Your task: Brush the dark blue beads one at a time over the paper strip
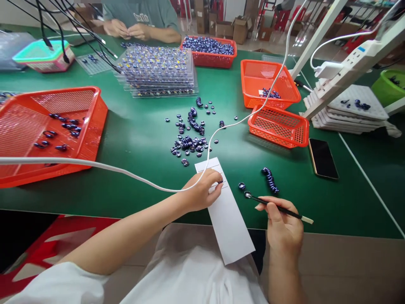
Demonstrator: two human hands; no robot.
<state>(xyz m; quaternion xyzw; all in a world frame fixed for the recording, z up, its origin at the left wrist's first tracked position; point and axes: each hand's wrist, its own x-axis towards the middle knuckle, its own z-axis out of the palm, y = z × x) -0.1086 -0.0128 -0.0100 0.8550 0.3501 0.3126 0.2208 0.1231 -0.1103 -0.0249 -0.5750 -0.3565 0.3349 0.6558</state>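
My left hand (204, 192) is closed in a pinch over a white paper strip (230, 230), with a small dark blue piece (220, 182) at its fingertips. The strip has a few dark lines near its far end and hangs over the table's front edge. In my right hand (284, 223) is a slim black pen-like tool (281, 208) with a pale end. Its tip touches or nearly touches a small round blue piece (247, 194) on the green table. Another round piece (241, 185) lies just beyond, and a curved row of blue pieces (270, 180) to the right.
Loose blue pieces (190, 144) lie in a heap ahead. A white cable (139, 179) crosses over my left forearm. Red baskets (103, 112) stand left and right, stacked clear trays (164, 92) at the back. A phone (323, 158) lies right. Opposite sits a person (142, 19).
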